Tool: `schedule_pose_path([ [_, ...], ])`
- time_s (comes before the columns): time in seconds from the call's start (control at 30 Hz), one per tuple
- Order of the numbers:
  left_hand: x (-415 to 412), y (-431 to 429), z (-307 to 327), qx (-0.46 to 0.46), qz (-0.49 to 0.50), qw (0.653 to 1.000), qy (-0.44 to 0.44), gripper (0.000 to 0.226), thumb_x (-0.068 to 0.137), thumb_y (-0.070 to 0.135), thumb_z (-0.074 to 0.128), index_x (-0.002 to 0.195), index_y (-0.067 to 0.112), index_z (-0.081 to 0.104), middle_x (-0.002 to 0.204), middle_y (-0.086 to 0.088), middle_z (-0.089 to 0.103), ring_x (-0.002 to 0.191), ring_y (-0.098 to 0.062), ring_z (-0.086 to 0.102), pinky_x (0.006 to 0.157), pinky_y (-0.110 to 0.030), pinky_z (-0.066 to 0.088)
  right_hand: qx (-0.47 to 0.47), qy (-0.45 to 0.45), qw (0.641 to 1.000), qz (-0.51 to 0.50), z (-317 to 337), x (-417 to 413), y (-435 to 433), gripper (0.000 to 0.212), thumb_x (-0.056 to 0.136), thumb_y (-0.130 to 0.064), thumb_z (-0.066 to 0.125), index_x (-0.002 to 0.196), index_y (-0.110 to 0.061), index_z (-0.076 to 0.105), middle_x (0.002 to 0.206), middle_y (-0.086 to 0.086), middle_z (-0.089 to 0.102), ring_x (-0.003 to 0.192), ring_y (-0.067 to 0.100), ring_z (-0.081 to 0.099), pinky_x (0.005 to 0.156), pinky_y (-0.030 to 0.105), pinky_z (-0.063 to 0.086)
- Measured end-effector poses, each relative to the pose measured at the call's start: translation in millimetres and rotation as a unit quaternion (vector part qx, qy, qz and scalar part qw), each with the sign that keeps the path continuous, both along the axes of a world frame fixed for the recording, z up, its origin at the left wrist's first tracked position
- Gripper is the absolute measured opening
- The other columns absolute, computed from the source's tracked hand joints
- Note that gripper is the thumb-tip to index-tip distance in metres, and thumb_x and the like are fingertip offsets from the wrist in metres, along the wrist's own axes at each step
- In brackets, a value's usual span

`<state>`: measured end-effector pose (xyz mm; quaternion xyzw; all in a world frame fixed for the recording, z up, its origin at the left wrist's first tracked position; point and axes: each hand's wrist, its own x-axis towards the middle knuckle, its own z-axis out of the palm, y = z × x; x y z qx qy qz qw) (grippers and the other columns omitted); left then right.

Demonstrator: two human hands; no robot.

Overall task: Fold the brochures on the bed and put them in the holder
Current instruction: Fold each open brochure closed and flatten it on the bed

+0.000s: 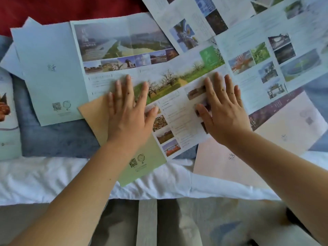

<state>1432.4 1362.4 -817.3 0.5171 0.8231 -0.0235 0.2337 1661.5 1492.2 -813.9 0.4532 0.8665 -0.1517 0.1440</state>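
A brochure with an orange-to-green cover panel and an inner page of orchard photos lies unfolded near the bed's front edge. My left hand lies flat on it with fingers spread, pressing where the cover panel meets the photo page. My right hand presses flat on the white text panel to the right. Several other unfolded brochures lie around it: a pale blue one at left, a pink one at right. No holder is in view.
More open brochures overlap across the back and right of the bed. A blue runner lies under them, a red cloth at the back left. The white sheet ends at the front edge, with floor below.
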Motion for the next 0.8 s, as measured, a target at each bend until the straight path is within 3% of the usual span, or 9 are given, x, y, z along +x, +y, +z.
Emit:
schedule_pose_path([
  [0.13,21,11,-3,-0.011,0.028,0.999,0.01,0.078,0.099,0.067,0.02,0.164,0.033,-0.005,0.168,-0.018,-0.021,0.154,-0.041,-0.021,0.122,-0.053,-0.016,-0.031,0.036,0.999,-0.022,-6,23,-2,0.071,0.107,-0.064,0.019,0.165,-0.033,-0.008,0.171,-0.01,-0.018,0.156,0.02,-0.024,0.126,0.039,-0.013],
  [0.27,49,14,-6,0.002,0.047,0.999,0.013,0.087,0.096,0.074,0.021,0.163,0.028,-0.011,0.168,-0.019,-0.023,0.154,-0.042,-0.021,0.12,-0.051,-0.018,-0.013,0.048,0.998,-0.032,-14,26,-7,0.072,0.105,-0.066,0.016,0.165,-0.032,-0.006,0.172,-0.008,-0.016,0.157,0.022,-0.02,0.128,0.042,-0.01],
  [0.43,79,14,-16,0.02,0.091,0.996,-0.008,0.082,0.097,0.071,0.027,0.161,0.039,-0.012,0.167,-0.014,-0.027,0.153,-0.037,-0.026,0.111,-0.063,-0.023,0.013,0.08,0.994,-0.068,-20,17,-15,0.073,0.105,-0.065,0.025,0.166,-0.032,0.001,0.174,-0.005,-0.006,0.159,0.026,-0.015,0.128,0.048,-0.009],
  [0.6,64,12,-25,0.037,0.103,0.994,0.025,0.08,0.098,0.073,0.025,0.161,0.041,-0.012,0.168,-0.016,-0.024,0.155,-0.035,-0.022,0.111,-0.071,-0.019,0.007,0.092,0.995,-0.049,-19,-2,-22,0.077,0.101,-0.068,0.032,0.165,-0.037,0.003,0.173,0.004,-0.01,0.158,0.029,-0.018,0.127,0.048,-0.012],
  [0.8,8,-3,-31,0.054,0.046,0.995,0.064,0.078,0.099,0.071,0.028,0.162,0.041,-0.007,0.17,-0.016,-0.017,0.157,-0.036,-0.015,0.115,-0.072,-0.011,0.019,0.074,0.997,0.017,-16,-33,-28,0.077,0.1,-0.069,0.033,0.165,-0.038,0.006,0.172,0.013,-0.014,0.157,0.035,-0.019,0.126,0.052,-0.011],
])
